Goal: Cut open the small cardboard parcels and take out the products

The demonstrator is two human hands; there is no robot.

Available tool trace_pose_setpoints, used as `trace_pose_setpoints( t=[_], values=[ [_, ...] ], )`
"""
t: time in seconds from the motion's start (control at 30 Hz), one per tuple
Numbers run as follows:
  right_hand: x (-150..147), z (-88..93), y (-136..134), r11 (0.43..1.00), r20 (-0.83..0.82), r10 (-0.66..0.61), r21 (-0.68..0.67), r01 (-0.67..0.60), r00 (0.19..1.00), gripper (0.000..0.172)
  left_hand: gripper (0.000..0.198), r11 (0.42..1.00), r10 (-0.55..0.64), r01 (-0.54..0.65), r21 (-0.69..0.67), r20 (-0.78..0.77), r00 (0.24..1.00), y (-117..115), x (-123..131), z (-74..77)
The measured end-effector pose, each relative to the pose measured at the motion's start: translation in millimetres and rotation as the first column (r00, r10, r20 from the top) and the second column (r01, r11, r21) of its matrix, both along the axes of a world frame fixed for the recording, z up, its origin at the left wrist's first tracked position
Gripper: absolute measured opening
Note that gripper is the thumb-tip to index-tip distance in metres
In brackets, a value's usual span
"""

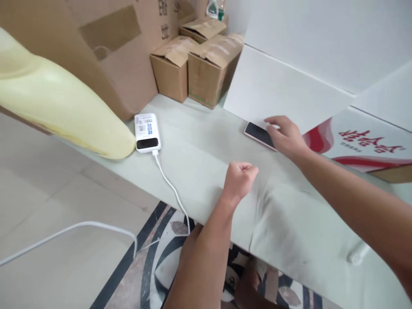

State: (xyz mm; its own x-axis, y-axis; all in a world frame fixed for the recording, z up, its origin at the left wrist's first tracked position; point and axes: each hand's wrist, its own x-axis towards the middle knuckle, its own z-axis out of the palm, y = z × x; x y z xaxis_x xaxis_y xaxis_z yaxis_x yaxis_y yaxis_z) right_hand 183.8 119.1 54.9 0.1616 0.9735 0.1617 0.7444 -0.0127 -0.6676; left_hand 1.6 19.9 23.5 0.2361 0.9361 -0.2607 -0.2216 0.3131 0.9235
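Note:
My left hand (240,180) is curled into a fist above the bench, and nothing shows in it. My right hand (285,135) is at the right end of a smartphone (259,136), its bent fingers and thumb around that end and partly covering it. The phone has a dark screen and a pale pink edge, and it lies face up on the bench. Farther left, a white power bank (146,128) with a black display rests on the same surface. A white charging cable (172,184) is plugged into its near end and hangs over the front edge.
Small cardboard boxes (212,64) stand at the back beside a large carton (119,81). A pale yellow rounded object (64,94) juts in from the left. At right is a white and red box (370,137). A whitish cylindrical item (358,253) lies under my right forearm.

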Motion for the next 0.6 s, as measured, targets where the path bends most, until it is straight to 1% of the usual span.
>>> trace_pose_setpoints(
  t=[0.03,0.07,0.1,0.13,0.2,0.27,0.33,0.4,0.47,0.53,0.6],
  values=[
    [-26,0.5,22,0.995,0.097,0.096,0.031,-0.1,0.991,0.027,0.041,1.0,0.007,-0.007,-0.015,0.012,1.0,2,-3,-1.1],
    [-50,2.4,44,0.979,0.202,0.179,0.057,-0.194,0.963,0.033,0.042,1.0,0.015,-0.014,-0.027,0.027,1.0,4,-6,-2.1],
    [-74,5.7,65,0.963,0.292,0.226,0.08,-0.259,0.929,0.039,0.042,0.999,0.02,-0.019,-0.037,0.045,0.999,6,-8,-2.8],
    [-96,10.0,86,0.95,0.366,0.245,0.095,-0.298,0.898,0.044,0.042,0.999,0.019,-0.015,-0.048,0.065,0.998,7,-9,-3.3],
    [-133,19.8,121,0.941,0.468,0.241,0.1,-0.322,0.85,0.053,0.04,0.996,0.014,-0.006,-0.086,0.094,0.995,10,-13,-3.0],
    [-159,27.6,148,0.944,0.528,0.228,0.086,-0.318,0.818,0.056,0.038,0.992,0.002,0.013,-0.128,0.116,0.993,13,-19,-1.2],
    [-172,31.2,164,0.944,0.548,0.217,0.092,-0.317,0.807,0.054,0.038,0.988,-0.005,0.026,-0.15,0.142,0.99,14,-26,1.1],
    [-175,31.0,174,0.938,0.544,0.214,0.117,-0.326,0.812,0.05,0.039,0.988,0.011,0.015,-0.155,0.165,0.986,15,-33,3.4],
    [-172,29.9,178,0.938,0.537,0.219,0.114,-0.327,0.815,0.043,0.04,0.986,0.04,-0.011,-0.166,0.168,0.985,15,-36,5.0],
    [-168,30.1,179,0.944,0.549,0.238,0.065,-0.325,0.801,0.035,0.04,0.985,0.053,-0.024,-0.173,0.168,0.984,14,-38,6.3],
    [-166,32.7,178,0.946,0.563,0.257,0.02,-0.324,0.785,0.033,0.04,0.986,0.056,-0.026,-0.167,0.177,0.983,12,-38,7.3]
  ],
)
